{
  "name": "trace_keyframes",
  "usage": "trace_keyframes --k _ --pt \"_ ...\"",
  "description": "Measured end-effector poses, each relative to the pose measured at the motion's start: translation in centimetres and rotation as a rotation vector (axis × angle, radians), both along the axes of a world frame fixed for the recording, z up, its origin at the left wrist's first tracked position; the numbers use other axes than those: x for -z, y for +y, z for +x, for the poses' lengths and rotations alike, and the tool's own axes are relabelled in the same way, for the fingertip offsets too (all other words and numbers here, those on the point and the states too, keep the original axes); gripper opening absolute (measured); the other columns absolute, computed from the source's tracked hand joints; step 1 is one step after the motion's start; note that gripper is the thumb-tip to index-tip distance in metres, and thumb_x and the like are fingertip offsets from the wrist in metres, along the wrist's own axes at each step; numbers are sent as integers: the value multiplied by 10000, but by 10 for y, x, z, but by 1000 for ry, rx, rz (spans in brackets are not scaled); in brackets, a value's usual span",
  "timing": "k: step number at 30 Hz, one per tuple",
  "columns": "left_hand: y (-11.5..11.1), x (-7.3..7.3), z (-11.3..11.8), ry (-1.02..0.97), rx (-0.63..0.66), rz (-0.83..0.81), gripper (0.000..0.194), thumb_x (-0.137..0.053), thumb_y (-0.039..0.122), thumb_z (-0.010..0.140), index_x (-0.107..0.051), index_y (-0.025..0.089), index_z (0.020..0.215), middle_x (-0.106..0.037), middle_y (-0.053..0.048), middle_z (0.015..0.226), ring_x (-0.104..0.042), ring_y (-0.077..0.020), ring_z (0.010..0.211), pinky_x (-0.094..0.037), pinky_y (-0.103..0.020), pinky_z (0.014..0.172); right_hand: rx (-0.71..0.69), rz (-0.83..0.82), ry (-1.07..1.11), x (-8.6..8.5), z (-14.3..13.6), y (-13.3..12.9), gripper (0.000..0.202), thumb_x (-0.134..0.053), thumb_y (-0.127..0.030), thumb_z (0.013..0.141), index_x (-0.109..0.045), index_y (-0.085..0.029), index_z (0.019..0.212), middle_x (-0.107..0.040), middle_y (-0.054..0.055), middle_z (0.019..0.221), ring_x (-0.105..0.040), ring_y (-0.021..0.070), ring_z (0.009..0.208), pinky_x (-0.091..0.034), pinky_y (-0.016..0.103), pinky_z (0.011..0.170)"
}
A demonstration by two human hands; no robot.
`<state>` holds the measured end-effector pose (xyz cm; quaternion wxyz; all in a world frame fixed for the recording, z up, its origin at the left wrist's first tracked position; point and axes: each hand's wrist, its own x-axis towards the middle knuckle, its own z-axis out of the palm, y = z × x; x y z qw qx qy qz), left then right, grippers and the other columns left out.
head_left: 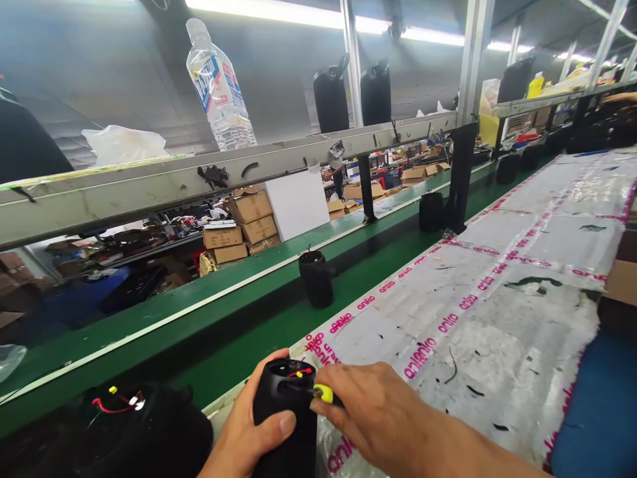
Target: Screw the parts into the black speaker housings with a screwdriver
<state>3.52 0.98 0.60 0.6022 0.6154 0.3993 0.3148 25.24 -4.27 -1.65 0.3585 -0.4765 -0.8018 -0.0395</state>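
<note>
A black cylindrical housing (284, 425), with red wires and a yellow connector in its open top, stands at the bottom middle. My left hand (249, 425) is wrapped round its left side, thumb across the front. My right hand (371, 411) grips a tool with a yellow and black handle (324, 393), held at the housing's upper right rim. The tool's working end is too dark to make out, so its exact kind cannot be told. More black housings (134, 431) with red wires and a yellow connector sit at lower left.
A green conveyor belt (259, 332) runs along the bench, carrying another black housing (316, 279) and one farther off (430, 212). Plastic sheeting with pink "anko" tape covers the worktop (478, 338), strewn with black scraps. Above the belt, a shelf (169, 179) holds a plastic bottle (219, 86).
</note>
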Motion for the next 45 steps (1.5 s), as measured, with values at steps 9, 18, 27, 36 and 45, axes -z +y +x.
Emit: trace_keyframes --k 9,18,27,36,45 --pt "-9 -9 10 207 -52 172 811 -780 508 699 -438 255 1390 -697 -54 1281 -622 -320 1188 -397 -397 1048 50 -57 -285 8 -3 -5 196 -647 -353 984 -483 -246 1001 -682 -8 803 -671 256 597 -286 368 468" --pt "-10 -6 11 208 -63 186 841 -794 500 683 -436 250 1402 -690 -68 1304 -611 -334 1209 -369 -422 1083 54 -83 -299 8 1 -6 217 -655 -305 975 -445 -262 1008 -681 -15 795 -683 257 600 -286 361 466" --pt "-16 -14 18 242 -98 206 793 -754 482 698 -451 227 1385 -687 -67 1266 -604 -316 1191 -393 -399 1048 124 0 -296 20 -1 -7 241 -641 -278 952 -408 -272 1015 -650 -34 751 -655 255 545 -252 365 452" --pt "-16 -10 16 230 -130 217 789 -785 496 679 -491 262 1372 -703 -42 1267 -601 -321 1216 -408 -400 1060 191 36 -322 16 -5 -13 239 -611 -230 936 -387 -263 1010 -622 -26 728 -635 241 516 -209 371 441" --pt "-16 -7 18 202 -146 225 810 -811 518 663 -505 258 1367 -725 -36 1243 -623 -307 1198 -450 -374 1038 240 50 -347 24 -7 -15 303 -609 -134 840 -386 -253 1007 -612 -17 740 -635 235 525 -202 365 433"
